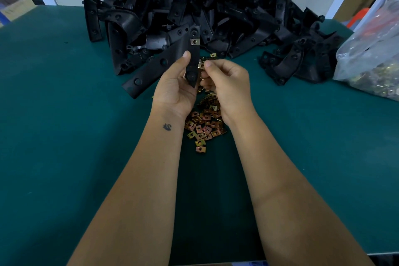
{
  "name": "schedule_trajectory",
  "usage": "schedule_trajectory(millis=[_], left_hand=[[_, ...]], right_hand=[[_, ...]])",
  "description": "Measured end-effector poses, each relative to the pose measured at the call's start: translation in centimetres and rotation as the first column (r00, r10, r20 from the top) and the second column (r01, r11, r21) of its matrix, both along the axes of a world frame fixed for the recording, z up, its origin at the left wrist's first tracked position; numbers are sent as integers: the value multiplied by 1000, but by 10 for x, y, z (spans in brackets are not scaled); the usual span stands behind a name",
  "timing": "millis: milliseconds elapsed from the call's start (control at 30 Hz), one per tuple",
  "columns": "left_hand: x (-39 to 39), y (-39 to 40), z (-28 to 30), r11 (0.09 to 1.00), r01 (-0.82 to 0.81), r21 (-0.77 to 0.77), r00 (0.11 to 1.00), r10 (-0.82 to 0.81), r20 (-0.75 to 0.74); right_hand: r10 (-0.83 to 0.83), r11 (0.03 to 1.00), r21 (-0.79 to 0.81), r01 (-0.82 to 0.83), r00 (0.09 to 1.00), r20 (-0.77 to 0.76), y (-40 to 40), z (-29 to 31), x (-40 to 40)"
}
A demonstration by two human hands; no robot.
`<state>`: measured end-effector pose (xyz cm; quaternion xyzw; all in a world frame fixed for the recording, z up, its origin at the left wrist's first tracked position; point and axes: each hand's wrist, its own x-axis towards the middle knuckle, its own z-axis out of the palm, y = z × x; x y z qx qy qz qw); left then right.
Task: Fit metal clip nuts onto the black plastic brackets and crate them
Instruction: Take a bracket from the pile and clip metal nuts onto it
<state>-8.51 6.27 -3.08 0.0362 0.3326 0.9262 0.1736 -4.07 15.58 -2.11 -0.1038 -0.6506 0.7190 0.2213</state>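
Brackets [192,6] matt black plastic; clip nuts [203,127] shiny brass-toned metal; table [64,136] matt green mat

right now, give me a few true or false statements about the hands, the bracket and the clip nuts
1. The left hand holds a black bracket. True.
2. One clip nut already sits on the held bracket's upper end. True.
3. The right hand is empty. False: it pinches a clip nut beside the bracket's edge.
4. The loose clip nuts lie in a red tray. False: they lie bare on the green table.
5. A clear bag lies at the table's right. True.
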Motion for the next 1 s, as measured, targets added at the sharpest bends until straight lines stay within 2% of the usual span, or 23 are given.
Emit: schedule_trajectory(millis=[233, 533, 767, 1000], left_hand=[[-2, 0, -1, 1000, -4, 30, 1000, 4, 16], [-3, 0, -2, 1000, 2, -21, 1000, -2, -18], [1, 1, 0, 1000, 26, -5, 1000, -26, -6], [1, 0, 0, 1000, 5, -5, 1000, -5, 4]], right_hand=[[9, 999, -33, -9, 1000, -6, -1, 2, 1], [29, 1000, 6, -29, 1000, -3, -2, 1, 0], [-6, 999, -49, 4, 1000, -25, -1, -1, -1], [87, 989, -120, -89, 996, -19, -2, -1, -1]])
